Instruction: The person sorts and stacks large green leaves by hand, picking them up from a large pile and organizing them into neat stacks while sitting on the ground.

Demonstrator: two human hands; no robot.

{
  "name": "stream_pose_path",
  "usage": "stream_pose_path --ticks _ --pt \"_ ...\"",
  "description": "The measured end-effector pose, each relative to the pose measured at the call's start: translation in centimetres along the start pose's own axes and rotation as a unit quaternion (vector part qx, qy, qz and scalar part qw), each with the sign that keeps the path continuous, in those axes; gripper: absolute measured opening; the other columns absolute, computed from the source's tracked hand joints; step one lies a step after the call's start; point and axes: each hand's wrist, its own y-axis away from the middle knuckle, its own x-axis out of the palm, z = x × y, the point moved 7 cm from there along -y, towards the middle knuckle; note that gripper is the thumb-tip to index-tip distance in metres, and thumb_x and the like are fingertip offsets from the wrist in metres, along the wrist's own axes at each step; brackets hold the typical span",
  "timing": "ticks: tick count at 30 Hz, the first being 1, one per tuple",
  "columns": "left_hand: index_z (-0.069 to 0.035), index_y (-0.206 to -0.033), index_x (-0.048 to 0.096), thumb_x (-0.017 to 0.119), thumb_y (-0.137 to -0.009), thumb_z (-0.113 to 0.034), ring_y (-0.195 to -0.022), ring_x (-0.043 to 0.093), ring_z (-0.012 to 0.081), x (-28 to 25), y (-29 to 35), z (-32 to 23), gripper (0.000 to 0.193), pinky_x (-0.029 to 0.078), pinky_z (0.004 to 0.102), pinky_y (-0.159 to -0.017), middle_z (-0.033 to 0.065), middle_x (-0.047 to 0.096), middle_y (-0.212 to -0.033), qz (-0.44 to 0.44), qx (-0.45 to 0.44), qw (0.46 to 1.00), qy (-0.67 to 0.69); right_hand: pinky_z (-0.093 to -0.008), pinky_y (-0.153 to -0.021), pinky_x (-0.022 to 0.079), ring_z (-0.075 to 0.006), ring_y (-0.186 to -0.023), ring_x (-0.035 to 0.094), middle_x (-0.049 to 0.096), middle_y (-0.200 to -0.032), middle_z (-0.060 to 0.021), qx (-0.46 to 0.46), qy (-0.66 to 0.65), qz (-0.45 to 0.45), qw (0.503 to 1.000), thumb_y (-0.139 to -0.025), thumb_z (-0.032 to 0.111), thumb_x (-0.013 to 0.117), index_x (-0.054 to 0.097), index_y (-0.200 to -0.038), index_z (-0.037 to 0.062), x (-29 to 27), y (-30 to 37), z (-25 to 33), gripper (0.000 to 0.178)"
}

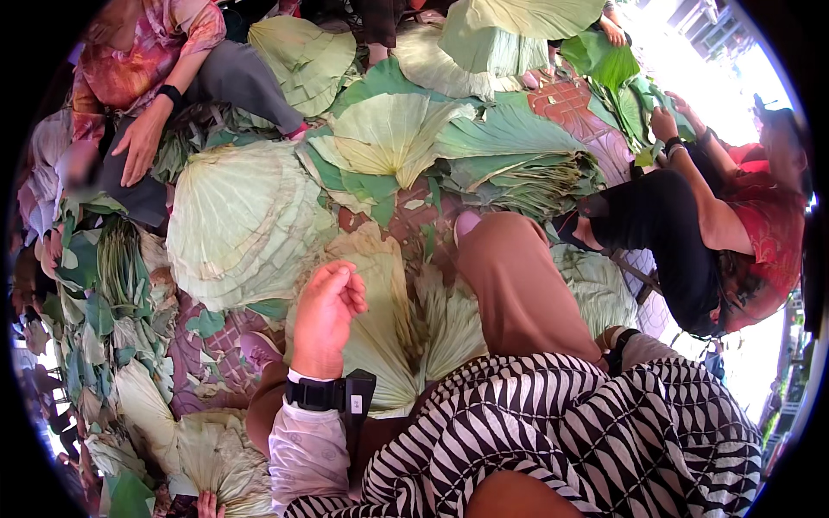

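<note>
Left hand (326, 302) raised over a yellowish-green lotus leaf (380, 281); fingers curled inward, cannot tell whether the tips pinch anything. Right hand (610, 334) mostly hidden beyond the brown-trousered knee (522, 289) — finger state cannot be told. Left wrist: black strap (313, 395) and dark device (363, 382) bearing a small white label (357, 404) with dark marks.

Lotus leaf lies between the person's legs, its ribbed surface partly behind the left hand. Just beyond it, to the left: layered stack of pale lotus leaves (246, 220). Bundle of folded green leaves (531, 177) farther out, right of centre. Red-brown paving (220, 354) littered with leaf scraps. Right side: co-worker in red top (760, 220) — both hands at a green leaf (637, 112).
</note>
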Motion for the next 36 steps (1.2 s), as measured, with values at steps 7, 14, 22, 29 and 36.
stream_pose_path --ticks 7,14,22,29,36 --pt "-0.007 -0.091 0.052 0.048 -0.085 -0.015 -0.059 0.048 0.0104 1.3 0.3 0.1 0.011 0.041 0.0247 -0.055 0.0027 0.054 -0.069 0.008 -0.033 0.999 0.016 -0.0369 -0.071 0.045 -0.0330 -0.084 0.057 0.060 -0.094 -0.0165 -0.267 0.183 -0.480 0.815 -0.084 0.033 0.042 0.056 -0.099 0.0060 -35.6 13.4 13.7 0.034" --pt "-0.005 -0.091 0.052 0.046 -0.085 -0.013 -0.060 0.048 0.0114 -0.4 0.1 -0.8 0.012 0.041 0.0252 -0.057 0.0033 0.054 -0.070 -0.041 -0.032 0.998 0.016 -0.0278 -0.055 0.046 -0.0153 -0.070 0.058 0.061 -0.084 -0.0074 -0.215 -0.112 -0.423 0.873 -0.083 0.038 0.041 0.056 -0.094 0.0023 -56.5 18.1 28.0 0.040" --pt "-0.003 -0.092 0.053 0.045 -0.086 -0.010 -0.060 0.049 0.0134 -1.1 0.1 -1.2 0.012 0.040 0.0249 -0.057 0.0056 0.055 -0.071 -0.069 -0.044 0.995 0.051 -0.0341 -0.066 0.044 -0.0186 -0.070 0.059 0.063 -0.079 -0.0041 -0.159 -0.037 -0.361 0.918 -0.084 0.044 0.035 0.064 -0.084 0.0047 -68.3 5.6 33.1 0.049" --pt "-0.001 -0.092 0.051 0.044 -0.085 -0.008 -0.064 0.048 0.0150 -2.1 -0.6 -1.1 0.012 0.038 0.0251 -0.061 0.0072 0.053 -0.072 -0.111 -0.078 0.990 0.043 -0.0348 -0.053 0.049 -0.0238 -0.063 0.061 0.060 -0.077 -0.0196 -0.167 -0.532 -0.323 0.765 -0.080 0.035 0.051 0.053 -0.090 -0.0086 -68.4 -11.4 29.3 0.045" --pt "-0.001 -0.093 0.052 0.046 -0.084 -0.009 -0.060 0.046 0.0184 -3.2 -1.8 0.6 0.014 0.038 0.0306 -0.059 0.0109 0.051 -0.068 -0.133 -0.115 0.983 0.051 -0.0368 -0.038 0.042 -0.0234 -0.045 0.054 0.054 -0.057 -0.0112 -0.188 -0.389 -0.569 0.700 -0.078 0.024 0.053 0.051 -0.076 -0.0021 -72.0 -19.1 27.2 0.026"
